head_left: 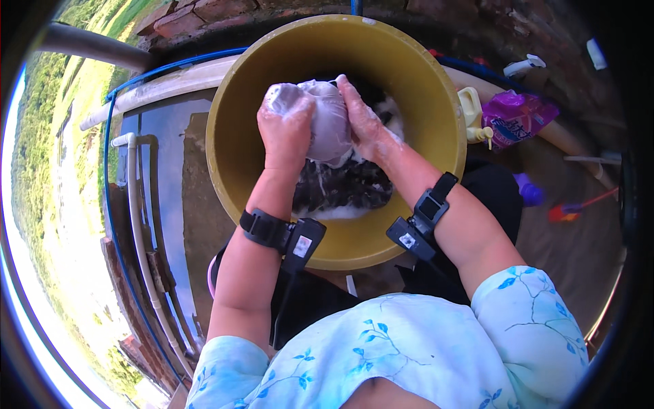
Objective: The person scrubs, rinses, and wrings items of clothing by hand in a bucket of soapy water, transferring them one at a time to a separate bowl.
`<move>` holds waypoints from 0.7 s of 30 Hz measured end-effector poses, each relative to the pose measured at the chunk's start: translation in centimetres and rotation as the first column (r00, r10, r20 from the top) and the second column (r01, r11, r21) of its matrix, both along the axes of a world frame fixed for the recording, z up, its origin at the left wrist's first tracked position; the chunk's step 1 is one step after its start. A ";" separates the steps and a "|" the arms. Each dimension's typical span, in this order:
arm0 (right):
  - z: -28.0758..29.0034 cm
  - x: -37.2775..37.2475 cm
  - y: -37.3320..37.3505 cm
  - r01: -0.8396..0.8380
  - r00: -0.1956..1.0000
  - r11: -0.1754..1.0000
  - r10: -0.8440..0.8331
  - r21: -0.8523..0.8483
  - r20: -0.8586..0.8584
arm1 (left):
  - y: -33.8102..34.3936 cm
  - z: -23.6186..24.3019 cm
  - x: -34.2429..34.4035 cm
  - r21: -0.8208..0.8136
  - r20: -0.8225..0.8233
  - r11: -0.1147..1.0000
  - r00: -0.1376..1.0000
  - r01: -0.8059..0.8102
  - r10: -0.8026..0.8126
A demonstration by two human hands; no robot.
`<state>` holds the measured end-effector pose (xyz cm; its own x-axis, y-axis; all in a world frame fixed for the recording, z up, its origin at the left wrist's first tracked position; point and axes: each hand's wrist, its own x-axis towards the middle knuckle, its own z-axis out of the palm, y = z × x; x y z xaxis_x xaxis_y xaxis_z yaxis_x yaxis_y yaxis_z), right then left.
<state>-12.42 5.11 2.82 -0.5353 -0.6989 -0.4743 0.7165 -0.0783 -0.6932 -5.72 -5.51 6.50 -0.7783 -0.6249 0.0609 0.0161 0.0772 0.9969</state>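
A pale, wet, soapy cloth (330, 128) is bunched up over a large yellow tub (253, 60). My left hand (285, 128) is closed around one side of it, and part of the cloth bulges out above the fingers. Against the other side presses my right hand (366, 125), with suds on its fingers and wrist. Below the hands, dark wet cloth (347, 183) lies in the tub among white foam. What kind of garment the pale cloth is, I cannot make out. Each forearm wears a black strap with a small device.
Right of the tub stand a cream jug (470, 107), a yellow pump top (481, 134) and a purple packet (516, 117). A purple object (528, 191) and an orange-red tool (567, 213) lie lower down. Pipes (139, 218) and a blue hose (109, 170) run along the left.
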 end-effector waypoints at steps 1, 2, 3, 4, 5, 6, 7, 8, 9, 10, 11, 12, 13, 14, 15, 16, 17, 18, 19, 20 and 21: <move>-0.1 0.1 0.3 -0.012 1.000 1.000 0.012 0.007 -0.010 | 0.3 1.5 0.2 0.155 0.028 0.986 0.998 -0.063 0.060; -0.2 0.2 0.6 -0.050 0.997 0.999 0.049 -0.008 -0.058 | 0.2 1.8 0.3 0.243 0.017 0.966 0.996 -0.092 0.091; -0.3 0.3 0.7 -0.088 0.991 0.996 0.085 -0.023 -0.106 | 0.1 2.0 0.2 0.330 0.009 0.937 0.993 -0.117 0.121; 1.1 1.1 0.8 -0.056 0.988 0.997 0.062 0.044 -0.141 | -0.3 2.1 0.2 0.333 -0.004 0.934 0.991 -0.127 0.137; 0.7 1.1 0.7 -0.071 0.985 0.996 0.077 0.047 -0.153 | -0.6 2.1 0.3 0.487 -0.003 0.862 0.987 -0.140 0.163; -0.6 1.1 0.8 -0.114 0.977 0.993 0.115 0.019 -0.177 | -0.9 2.0 0.3 0.627 0.000 0.765 0.983 -0.144 0.186; -1.8 0.8 1.0 -0.146 0.968 0.989 0.143 0.000 -0.205 | -1.2 1.6 -0.2 0.637 -0.016 0.759 0.982 -0.135 0.188; -1.9 1.4 0.6 -0.167 0.943 0.986 0.162 0.007 -0.290 | -1.9 1.5 -0.2 0.748 -0.075 0.660 0.977 -0.077 0.199; -1.9 1.7 0.4 -0.183 0.937 0.983 0.176 0.007 -0.301 | -2.5 1.3 -0.2 0.837 -0.133 0.548 0.967 -0.007 0.215; -1.8 1.9 0.3 -0.212 0.971 0.968 0.193 -0.135 -0.143 | -2.2 1.8 -0.1 0.846 -0.118 0.533 0.964 -0.028 0.239; -1.7 2.1 0.2 -0.213 0.974 0.937 0.227 -0.277 0.019 | -2.3 1.9 -0.2 0.848 -0.126 0.529 0.961 -0.025 0.246; -1.7 2.4 0.0 -0.214 0.976 0.952 0.219 -0.218 0.000 | -2.5 1.9 -0.3 0.851 -0.153 0.525 0.951 -0.011 0.268; -1.8 2.7 -0.1 -0.221 0.974 0.951 0.227 -0.218 0.001 | -2.8 1.9 0.0 0.852 -0.175 0.524 0.941 -0.003 0.289; -1.9 2.9 -0.1 -0.204 0.974 0.916 0.227 -0.345 0.027 | -3.2 1.8 0.0 0.852 -0.173 0.524 0.940 -0.008 0.296; -2.1 3.0 -0.2 -0.178 0.972 0.867 0.229 -0.466 0.054 | -3.7 1.7 -0.2 0.866 -0.157 0.499 0.934 -0.027 0.322; -2.0 3.2 -0.5 -0.178 0.977 0.871 0.211 -0.458 0.021 | -4.2 1.4 -0.1 0.879 -0.136 0.474 0.928 -0.048 0.348; -1.9 3.2 -0.6 -0.178 0.976 0.870 0.215 -0.460 0.029 | -4.6 1.0 0.2 0.879 -0.129 0.474 0.927 -0.058 0.352; -1.8 3.1 -0.6 -0.230 0.972 0.907 0.233 -0.353 -0.036 | -4.9 0.6 0.5 0.877 -0.137 0.479 0.930 -0.046 0.340; -1.7 2.7 -0.6 -0.270 0.962 0.933 0.252 -0.237 -0.104 | -4.9 0.6 0.4 0.876 -0.149 0.482 0.934 -0.028 0.325; -1.6 2.5 -0.8 -0.202 0.978 0.929 0.205 -0.310 -0.025 | -4.6 0.7 0.7 0.884 -0.153 0.467 0.931 -0.020 0.331; -1.5 2.3 -1.0 -0.199 0.979 0.929 0.202 -0.312 -0.024 | -4.5 0.5 0.9 0.883 -0.152 0.468 0.933 -0.021 0.328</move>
<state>-10.09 4.12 1.28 -0.3656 -0.9045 -0.2196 0.7455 -0.1434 -0.6509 -4.78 -10.05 7.04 -0.6909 -0.5977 -0.4067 0.3726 -0.7765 0.5081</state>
